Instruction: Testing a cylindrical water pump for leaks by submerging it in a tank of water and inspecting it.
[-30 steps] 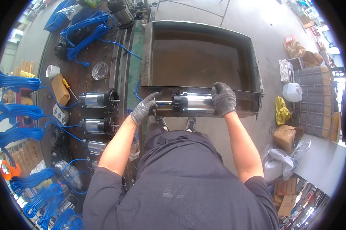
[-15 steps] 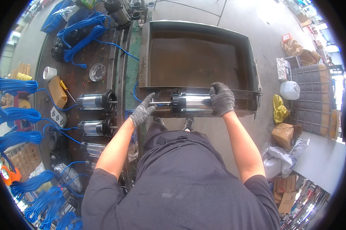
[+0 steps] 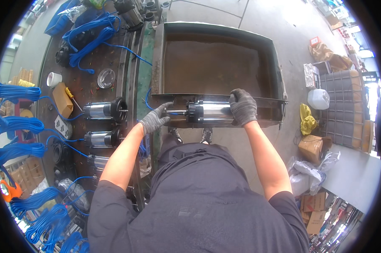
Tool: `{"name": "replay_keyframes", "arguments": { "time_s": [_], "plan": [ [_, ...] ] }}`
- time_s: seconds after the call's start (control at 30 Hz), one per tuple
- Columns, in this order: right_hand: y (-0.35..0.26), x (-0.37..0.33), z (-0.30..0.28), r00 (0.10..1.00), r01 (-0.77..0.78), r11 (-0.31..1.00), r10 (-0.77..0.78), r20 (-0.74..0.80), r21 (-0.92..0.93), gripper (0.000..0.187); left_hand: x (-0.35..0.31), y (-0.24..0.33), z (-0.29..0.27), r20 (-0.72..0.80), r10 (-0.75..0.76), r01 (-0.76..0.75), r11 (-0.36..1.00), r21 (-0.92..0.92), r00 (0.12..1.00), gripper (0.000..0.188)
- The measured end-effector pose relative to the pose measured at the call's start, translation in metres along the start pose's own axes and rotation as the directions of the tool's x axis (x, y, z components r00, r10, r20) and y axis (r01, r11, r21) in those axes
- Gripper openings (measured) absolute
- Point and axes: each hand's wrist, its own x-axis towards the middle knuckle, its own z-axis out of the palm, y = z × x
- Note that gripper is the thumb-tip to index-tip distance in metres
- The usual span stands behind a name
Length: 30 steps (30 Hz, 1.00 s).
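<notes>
A silver cylindrical motor [image 3: 215, 110] with a black end and a thin metal shaft [image 3: 177, 112] lies level over the near edge of a metal tank [image 3: 280, 71]. My right hand [image 3: 243, 108], in a grey knit glove, is closed around the motor's right end. At the shaft's left tip is my left hand [image 3: 155, 119], gloved alike; its fingers are spread above and below the tip. Whether they touch the shaft I cannot tell. Brownish liquid [image 3: 218, 63] fills the tank.
Several similar motors [image 3: 101, 110] with blue cables stand along the bench [image 3: 82, 92] on the left, near a yellow-handled screwdriver [image 3: 74, 99] and a clear round dish [image 3: 106, 78]. Coiled blue cables [image 3: 17, 126] hang beyond. A caged container [image 3: 344, 109] and white jug [image 3: 318, 99] are right.
My left hand has turned slightly and its fingers have shifted around the shaft's tip. The right hand still holds the motor, which lies in nearly the same place.
</notes>
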Motion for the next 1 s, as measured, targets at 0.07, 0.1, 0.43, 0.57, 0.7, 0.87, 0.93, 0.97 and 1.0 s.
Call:
{"name": "replay_keyframes", "arguments": {
  "time_s": [0.07,0.1,0.43,0.57,0.7,0.87,0.93,0.97,1.0],
  "plan": [
    [0.001,0.001,0.000,0.999,0.038,0.999,-0.037,0.014,-0.025,0.022,0.008,0.004,0.003,-0.058,-0.154,0.165,0.934,0.317,0.986,0.045],
    [0.001,0.001,0.000,0.998,0.053,0.997,-0.054,-0.013,-0.054,0.022,0.011,0.005,0.006,-0.130,-0.229,0.260,0.749,0.610,0.965,0.050],
    [0.004,0.002,0.002,0.997,0.073,0.994,-0.072,0.023,-0.080,0.023,-0.002,-0.008,0.012,-0.210,-0.010,0.110,0.875,0.472,0.978,0.053],
    [0.004,0.002,0.001,0.997,0.078,0.995,-0.077,0.018,-0.055,0.024,0.005,-0.020,0.018,-0.163,0.118,-0.077,0.969,0.236,0.980,0.055],
    [0.004,0.001,0.000,0.997,0.081,0.995,-0.081,-0.005,-0.053,0.024,0.000,-0.018,0.001,0.123,-0.203,0.236,0.777,-0.584,0.971,0.063],
    [0.004,0.001,0.001,0.996,0.087,0.994,-0.086,0.016,-0.068,0.024,-0.002,0.001,-0.015,0.105,-0.062,0.068,0.996,-0.058,0.993,0.058],
    [0.004,0.001,0.001,0.996,0.092,0.993,-0.091,0.012,-0.068,0.024,0.003,0.006,-0.017,0.081,-0.105,0.095,0.989,0.116,0.991,0.053],
    [0.004,0.002,0.001,0.996,0.083,0.995,-0.081,0.022,-0.060,0.024,0.006,0.008,-0.017,0.081,-0.064,0.041,0.964,0.264,0.995,0.048],
    [0.004,0.001,0.000,0.997,0.071,0.996,-0.071,0.006,-0.053,0.023,0.007,0.008,-0.015,0.076,-0.083,0.060,0.961,0.269,0.994,0.048]
  ]
}}
